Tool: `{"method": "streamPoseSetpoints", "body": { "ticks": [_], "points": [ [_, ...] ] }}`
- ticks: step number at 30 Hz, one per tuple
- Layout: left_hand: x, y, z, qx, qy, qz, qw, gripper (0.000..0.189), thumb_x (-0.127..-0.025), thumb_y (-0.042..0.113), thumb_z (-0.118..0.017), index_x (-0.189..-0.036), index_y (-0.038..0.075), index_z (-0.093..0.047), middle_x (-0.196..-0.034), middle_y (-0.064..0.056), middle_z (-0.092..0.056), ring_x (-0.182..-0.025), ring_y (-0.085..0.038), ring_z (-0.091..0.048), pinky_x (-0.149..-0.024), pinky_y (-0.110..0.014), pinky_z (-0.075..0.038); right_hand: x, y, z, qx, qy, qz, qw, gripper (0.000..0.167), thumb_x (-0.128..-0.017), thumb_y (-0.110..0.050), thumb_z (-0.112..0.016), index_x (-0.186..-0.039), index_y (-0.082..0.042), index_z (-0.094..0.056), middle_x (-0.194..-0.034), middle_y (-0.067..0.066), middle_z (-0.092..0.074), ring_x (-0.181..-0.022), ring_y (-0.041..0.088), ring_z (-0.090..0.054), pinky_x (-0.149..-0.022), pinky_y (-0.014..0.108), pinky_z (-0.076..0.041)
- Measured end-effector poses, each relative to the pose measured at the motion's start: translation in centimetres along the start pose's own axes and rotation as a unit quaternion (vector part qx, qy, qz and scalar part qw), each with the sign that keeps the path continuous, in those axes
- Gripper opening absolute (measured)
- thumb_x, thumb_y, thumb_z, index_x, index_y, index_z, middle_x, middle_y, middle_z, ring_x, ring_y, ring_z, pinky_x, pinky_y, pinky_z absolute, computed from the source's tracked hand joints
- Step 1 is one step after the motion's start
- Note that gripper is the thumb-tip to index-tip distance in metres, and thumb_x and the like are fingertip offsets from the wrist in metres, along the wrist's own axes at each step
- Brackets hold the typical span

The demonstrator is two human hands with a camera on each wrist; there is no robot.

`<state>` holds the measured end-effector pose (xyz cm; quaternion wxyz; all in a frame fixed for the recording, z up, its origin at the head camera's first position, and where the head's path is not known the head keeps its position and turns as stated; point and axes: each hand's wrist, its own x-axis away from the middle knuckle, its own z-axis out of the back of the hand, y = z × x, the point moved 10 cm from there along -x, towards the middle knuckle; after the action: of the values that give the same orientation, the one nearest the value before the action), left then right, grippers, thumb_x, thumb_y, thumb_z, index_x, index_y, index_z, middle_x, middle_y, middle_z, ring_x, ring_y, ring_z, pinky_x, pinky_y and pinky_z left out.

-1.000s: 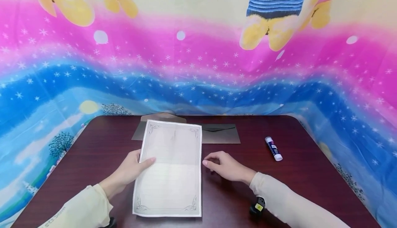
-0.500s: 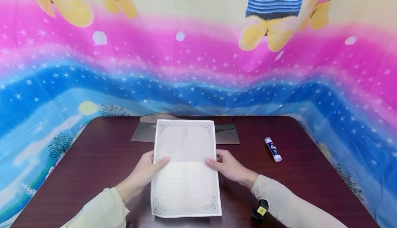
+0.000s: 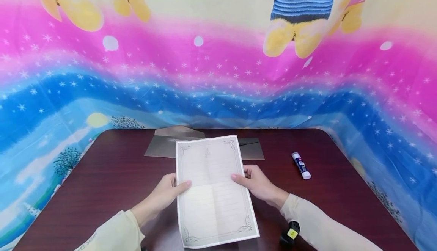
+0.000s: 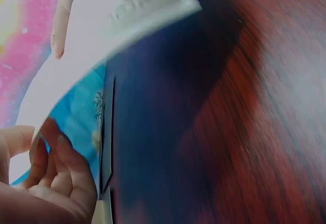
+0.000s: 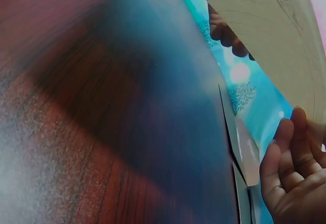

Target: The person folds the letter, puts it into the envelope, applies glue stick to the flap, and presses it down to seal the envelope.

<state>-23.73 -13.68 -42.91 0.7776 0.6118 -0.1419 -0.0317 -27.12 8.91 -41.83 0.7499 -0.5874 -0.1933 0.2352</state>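
A cream sheet of letter paper (image 3: 215, 205) with ruled lines, a scrollwork border and fold creases is held up over the table's near half, tilted a little. At its left edge my left hand (image 3: 164, 193) pinches it, thumb on the face and fingers behind. My right hand (image 3: 261, 182) grips the opposite edge the same way. In the left wrist view the left hand (image 4: 56, 178) shows its fingertips against the paper's edge. From the right wrist view, the fingers of the right hand (image 5: 298, 168) lie behind the sheet (image 5: 270, 35).
Behind the paper lie two grey-brown envelopes, the left envelope (image 3: 160, 145) with its flap raised and the right envelope (image 3: 254, 150) partly covered by the sheet. A glue stick (image 3: 301, 165) lies on the dark wooden table (image 3: 341, 205) at right. A printed curtain (image 3: 218, 72) hangs behind.
My right hand, apart from the paper a second ago, has come to hold its right edge. The sheet has shifted right and now tilts slightly counterclockwise.
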Motion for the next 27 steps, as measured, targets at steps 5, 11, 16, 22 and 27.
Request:
{"method": "streamPoseSetpoints", "body": {
  "ticks": [5, 11, 16, 22, 27],
  "points": [
    [0.1, 0.2, -0.9, 0.012, -0.057, -0.022, 0.9980, 0.047, -0.103, 0.022, -0.055, -0.138, -0.009, -0.050, -0.112, -0.020, -0.075, -0.097, -0.026, -0.076, -0.095, -0.044, -0.056, 0.4, 0.4, 0.5, 0.002, 0.004, -0.011, 0.9999, 0.039, -0.105, -0.026, -0.055, -0.134, 0.001, -0.060, -0.116, 0.021, -0.074, -0.091, 0.020, -0.077, -0.079, 0.031, -0.061],
    [0.2, 0.6, -1.0, 0.018, -0.057, -0.033, 0.9977, 0.048, -0.104, 0.021, -0.054, -0.139, -0.010, -0.048, -0.108, -0.021, -0.076, -0.096, -0.027, -0.077, -0.097, -0.042, -0.056, 0.7, 0.8, 0.6, -0.002, -0.002, -0.027, 0.9996, 0.043, -0.105, -0.027, -0.055, -0.137, 0.001, -0.059, -0.116, 0.020, -0.074, -0.095, 0.020, -0.077, -0.083, 0.029, -0.060],
    [0.2, 0.6, -0.8, 0.025, -0.049, -0.030, 0.9981, 0.049, -0.104, 0.022, -0.053, -0.140, -0.010, -0.047, -0.106, -0.020, -0.076, -0.093, -0.028, -0.077, -0.094, -0.040, -0.058, 1.0, 0.8, 0.7, -0.015, -0.004, -0.018, 0.9997, 0.043, -0.105, -0.022, -0.055, -0.137, 0.007, -0.056, -0.115, 0.024, -0.073, -0.096, 0.016, -0.076, -0.084, 0.028, -0.060],
    [0.2, 0.4, -0.8, 0.037, -0.044, -0.033, 0.9978, 0.048, -0.105, 0.020, -0.050, -0.140, -0.013, -0.046, -0.109, -0.023, -0.075, -0.093, -0.028, -0.077, -0.086, -0.037, -0.061, 1.4, 0.9, 1.0, -0.038, -0.006, -0.023, 0.9990, 0.044, -0.106, -0.021, -0.053, -0.137, 0.009, -0.054, -0.116, 0.027, -0.072, -0.095, 0.016, -0.076, -0.082, 0.031, -0.061],
    [0.2, 0.2, -0.5, 0.034, -0.029, -0.024, 0.9987, 0.049, -0.106, 0.019, -0.048, -0.144, -0.011, -0.043, -0.110, -0.022, -0.075, -0.093, -0.026, -0.077, -0.086, -0.041, -0.060, 1.6, 0.8, 1.3, -0.045, -0.001, -0.025, 0.9987, 0.043, -0.107, -0.019, -0.051, -0.137, 0.011, -0.052, -0.119, 0.029, -0.070, -0.094, 0.014, -0.076, -0.081, 0.031, -0.061]
  ]
}}
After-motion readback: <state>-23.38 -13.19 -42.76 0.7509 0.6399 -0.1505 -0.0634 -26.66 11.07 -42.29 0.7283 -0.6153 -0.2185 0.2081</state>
